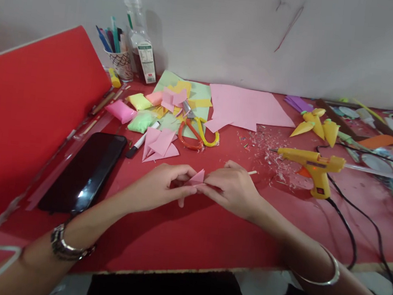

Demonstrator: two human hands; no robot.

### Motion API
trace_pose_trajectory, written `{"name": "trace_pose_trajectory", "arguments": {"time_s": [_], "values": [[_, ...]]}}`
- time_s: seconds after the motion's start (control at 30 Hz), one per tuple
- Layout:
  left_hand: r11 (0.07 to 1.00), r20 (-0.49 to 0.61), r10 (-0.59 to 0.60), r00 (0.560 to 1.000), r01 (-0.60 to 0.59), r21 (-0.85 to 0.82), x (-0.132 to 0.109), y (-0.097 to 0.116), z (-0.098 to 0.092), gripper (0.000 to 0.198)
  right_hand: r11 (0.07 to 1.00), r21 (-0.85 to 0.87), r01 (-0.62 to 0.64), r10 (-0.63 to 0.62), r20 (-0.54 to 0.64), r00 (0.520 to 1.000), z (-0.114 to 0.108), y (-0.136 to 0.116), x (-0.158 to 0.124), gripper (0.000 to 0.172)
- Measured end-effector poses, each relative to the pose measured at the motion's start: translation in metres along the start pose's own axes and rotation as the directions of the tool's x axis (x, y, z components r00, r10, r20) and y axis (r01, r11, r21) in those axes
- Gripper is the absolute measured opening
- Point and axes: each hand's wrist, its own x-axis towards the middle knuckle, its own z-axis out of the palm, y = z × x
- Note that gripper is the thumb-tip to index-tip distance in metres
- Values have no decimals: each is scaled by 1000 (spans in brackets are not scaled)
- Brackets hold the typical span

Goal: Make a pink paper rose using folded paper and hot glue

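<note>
A small folded piece of pink paper (196, 178) is held between my two hands, low over the red table. My left hand (168, 186) pinches its left side between thumb and fingers. At its right edge, the fingertips of my right hand (232, 188) are closed on the same paper. Part of the paper is hidden behind my fingers. Just beyond my left hand lie folded pink paper pieces (160, 145) and a white marker with a black cap (141, 140). Scissors with orange and yellow handles (207, 141) rest farther back.
To the right lies a yellow glue gun (314, 166), its black cord trailing over the table edge. A black phone (86, 174) is at left. Pink sheets (245, 106), clay packets (120, 111), yellow paper cones (315, 124), a bottle (144, 54) and a pen cup (120, 63) stand or lie behind.
</note>
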Motion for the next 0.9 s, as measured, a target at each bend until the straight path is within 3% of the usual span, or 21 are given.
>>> {"name": "trace_pose_trajectory", "arguments": {"time_s": [0.17,0.4,0.6,0.67,0.8,0.9], "values": [[995,52,-29,998,24,95,1,-1,-2,12,999,33,0,0,4,1000,2,2,1,53],[987,88,-48,995,34,157,1,-2,-2,28,1000,-14,25,-25,-8,1000,2,3,1,51],[866,-42,33,999,-8,500,0,3,-4,30,1000,-21,-19,18,-42,999,2,3,0,39],[820,-22,55,998,-33,572,0,3,-4,30,999,10,-50,50,-6,999,2,2,0,30],[800,53,46,998,-68,596,2,1,-2,31,993,69,-99,91,99,991,3,1,1,23],[834,38,47,998,-60,548,3,-1,-2,30,978,120,-170,159,93,983,3,0,1,23]]}}
